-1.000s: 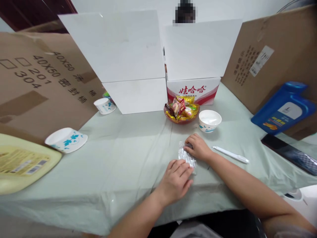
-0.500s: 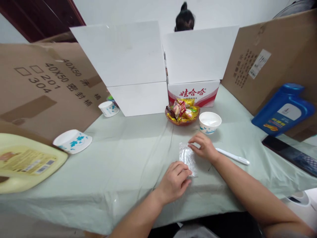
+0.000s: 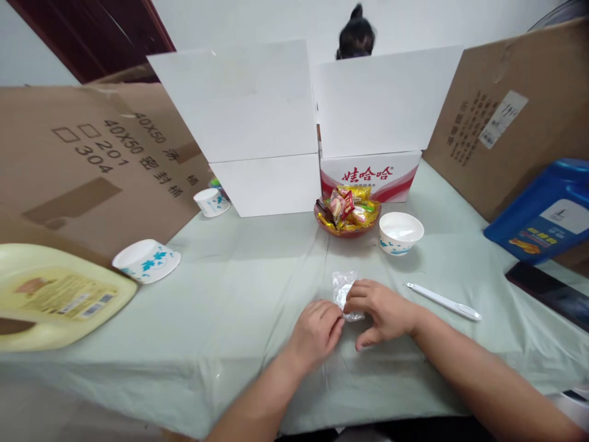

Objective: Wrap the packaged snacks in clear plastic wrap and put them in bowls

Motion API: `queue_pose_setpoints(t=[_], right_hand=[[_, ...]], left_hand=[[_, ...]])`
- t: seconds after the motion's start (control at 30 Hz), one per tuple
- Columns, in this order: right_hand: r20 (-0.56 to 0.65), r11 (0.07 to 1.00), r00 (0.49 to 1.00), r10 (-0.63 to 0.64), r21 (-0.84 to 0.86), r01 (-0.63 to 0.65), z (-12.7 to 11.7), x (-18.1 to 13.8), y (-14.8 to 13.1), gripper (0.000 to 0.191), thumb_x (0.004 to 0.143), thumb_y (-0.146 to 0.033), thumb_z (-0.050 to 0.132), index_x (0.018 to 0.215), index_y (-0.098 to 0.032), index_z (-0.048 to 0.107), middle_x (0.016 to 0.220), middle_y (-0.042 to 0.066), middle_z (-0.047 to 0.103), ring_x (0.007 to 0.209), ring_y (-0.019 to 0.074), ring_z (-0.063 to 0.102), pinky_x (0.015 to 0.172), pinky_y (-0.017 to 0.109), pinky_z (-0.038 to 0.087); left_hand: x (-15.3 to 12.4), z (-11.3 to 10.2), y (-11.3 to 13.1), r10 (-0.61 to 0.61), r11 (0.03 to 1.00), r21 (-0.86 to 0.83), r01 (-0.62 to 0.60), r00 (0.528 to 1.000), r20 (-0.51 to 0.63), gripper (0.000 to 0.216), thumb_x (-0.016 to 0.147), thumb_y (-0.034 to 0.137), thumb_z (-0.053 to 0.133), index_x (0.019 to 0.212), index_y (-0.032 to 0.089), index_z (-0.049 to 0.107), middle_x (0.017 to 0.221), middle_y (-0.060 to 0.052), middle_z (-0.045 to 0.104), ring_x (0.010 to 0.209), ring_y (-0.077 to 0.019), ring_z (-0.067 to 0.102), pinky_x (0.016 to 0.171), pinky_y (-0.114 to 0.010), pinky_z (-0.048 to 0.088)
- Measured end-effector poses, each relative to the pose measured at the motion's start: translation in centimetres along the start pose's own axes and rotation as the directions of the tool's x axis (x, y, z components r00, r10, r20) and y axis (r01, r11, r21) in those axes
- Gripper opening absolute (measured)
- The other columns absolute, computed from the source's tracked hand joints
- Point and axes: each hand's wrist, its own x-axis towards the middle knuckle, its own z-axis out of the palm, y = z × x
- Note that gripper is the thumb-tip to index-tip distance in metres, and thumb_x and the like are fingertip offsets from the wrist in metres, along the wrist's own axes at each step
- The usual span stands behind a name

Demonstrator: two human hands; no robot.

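A small clear plastic bag [image 3: 343,283] lies flat on the cloth in front of me. My left hand [image 3: 316,331] is closed, its fingertips pinching the bag's lower left edge. Over the bag's right side rests my right hand [image 3: 384,312], fingers bent and thumb spread away from them, covering part of the plastic. To the right of that hand lies a white pen-like cutter [image 3: 444,301]. Beyond the hands stands a white paper bowl [image 3: 401,233] with a blue leaf print, beside a reddish bowl [image 3: 347,232] heaped with wrapped snacks [image 3: 352,205].
White box panels [image 3: 267,184] and a red-and-white carton [image 3: 370,175] stand at the back, a person's head [image 3: 356,35] behind. Paper bowls [image 3: 147,261] and a yellow jug [image 3: 59,301] are left; a blue bottle [image 3: 543,212] and a dark phone [image 3: 547,294] are right.
My right hand has moved down from the bag's top edge toward my left hand, and its thumb has spread. The left fingers have drawn together at the bag's edge. The view has shifted slightly.
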Motion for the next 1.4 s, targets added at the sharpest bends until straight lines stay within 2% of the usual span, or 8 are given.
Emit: queue_pose_setpoints(t=[0.07, 0.17, 0.37, 0.47, 0.63, 0.9, 1.0, 1.4], right_hand=[[0.058, 0.997, 0.998, 0.007, -0.071, -0.003, 0.6, 0.1, 0.0, 0.035, 0.083, -0.051, 0.062, 0.093, -0.018, 0.067, 0.089, 0.009, 0.067, 0.085, 0.0222, 0.057, 0.079, 0.036, 0.043], [0.092, 0.998, 0.996, 0.011, -0.061, -0.005, 0.3, 0.0, 0.1, 0.022, 0.091, -0.035, 0.052, 0.088, -0.019, 0.067, 0.084, 0.007, 0.067, 0.084, 0.0199, 0.059, 0.079, 0.034, 0.043], [0.052, 0.976, 0.979, 0.199, 0.083, -0.203, -1.2, -0.4, 0.0, 0.025, 0.095, -0.032, 0.047, 0.096, -0.019, 0.068, 0.083, 0.005, 0.069, 0.074, 0.0162, 0.062, 0.069, 0.027, 0.044], [-0.057, 0.924, 0.924, 0.379, 0.077, -0.375, -0.4, -0.2, 0.3, 0.023, 0.093, -0.032, 0.05, 0.104, -0.019, 0.065, 0.082, 0.004, 0.071, 0.069, 0.0154, 0.063, 0.065, 0.025, 0.043], [-0.198, 0.82, 0.822, 0.534, -0.115, -0.56, 1.7, 0.5, 1.2, 0.022, 0.094, -0.03, 0.048, 0.106, -0.018, 0.062, 0.093, 0.008, 0.073, 0.081, 0.0187, 0.066, 0.069, 0.026, 0.042], [-0.197, 0.678, 0.749, 0.633, -0.327, -0.659, 2.5, 1.6, 1.6, 0.022, 0.098, -0.033, 0.043, 0.105, -0.019, 0.059, 0.087, 0.007, 0.074, 0.078, 0.0203, 0.069, 0.062, 0.026, 0.036], [-0.204, 0.631, 0.722, 0.661, -0.369, -0.682, 2.6, 2.1, 1.4, 0.023, 0.099, -0.033, 0.041, 0.102, -0.019, 0.058, 0.084, 0.008, 0.074, 0.074, 0.0212, 0.069, 0.059, 0.027, 0.034], [-0.326, 0.573, 0.709, 0.625, -0.425, -0.7, 3.4, 1.9, 2.1, 0.022, 0.096, -0.028, 0.041, 0.105, -0.017, 0.057, 0.08, 0.009, 0.072, 0.07, 0.021, 0.066, 0.06, 0.028, 0.038]], left_hand=[[0.1, -0.2, 0.0, -0.043, 0.998, -0.04, 0.044, 0.999, 0.009, 0.011, 0.093, 0.025, 0.049, 0.096, 0.018, 0.056, 0.088, -0.007, 0.065, 0.082, -0.0202, 0.059, 0.074, -0.036, 0.051], [0.0, -0.3, -0.1, -0.071, 0.995, -0.065, 0.078, 0.992, 0.104, 0.039, 0.08, 0.038, 0.069, 0.11, 0.019, 0.053, 0.1, -0.008, 0.064, 0.093, -0.0248, 0.058, 0.081, -0.041, 0.051], [-0.4, 0.3, -0.9, -0.146, 0.981, -0.116, 0.155, 0.985, 0.088, 0.06, 0.082, 0.012, 0.059, 0.137, 0.021, 0.035, 0.109, -0.009, 0.062, 0.1, -0.0231, 0.06, 0.086, -0.041, 0.052], [-0.5, 0.7, -1.2, -0.183, 0.97, -0.151, 0.19, 0.981, 0.06, 0.065, 0.083, 0.01, 0.054, 0.142, 0.02, 0.028, 0.102, -0.008, 0.065, 0.097, -0.0222, 0.062, 0.087, -0.041, 0.052], [-0.4, 0.9, -1.3, -0.193, 0.968, -0.152, 0.197, 0.98, 0.042, 0.065, 0.083, 0.01, 0.056, 0.142, 0.021, 0.03, 0.101, -0.007, 0.065, 0.096, -0.0215, 0.062, 0.086, -0.04, 0.053], [0.0, 0.7, -1.4, -0.119, 0.985, -0.115, 0.125, 0.991, 0.058, 0.03, 0.083, 0.007, 0.054, 0.111, 0.019, 0.06, 0.11, -0.008, 0.064, 0.104, -0.0231, 0.058, 0.09, -0.043, 0.052], [0.1, 0.9, -1.6, -0.123, 0.987, -0.098, 0.125, 0.992, 0.031, 0.031, 0.083, 0.007, 0.053, 0.11, 0.02, 0.062, 0.112, -0.009, 0.062, 0.105, -0.0224, 0.059, 0.092, -0.042, 0.053], [0.8, 1.9, -1.9, -0.199, 0.979, -0.038, 0.2, 0.979, 0.032, 0.041, 0.085, 0.007, 0.047, 0.122, 0.019, 0.058, 0.111, -0.009, 0.063, 0.102, -0.0214, 0.061, 0.09, -0.039, 0.053]])
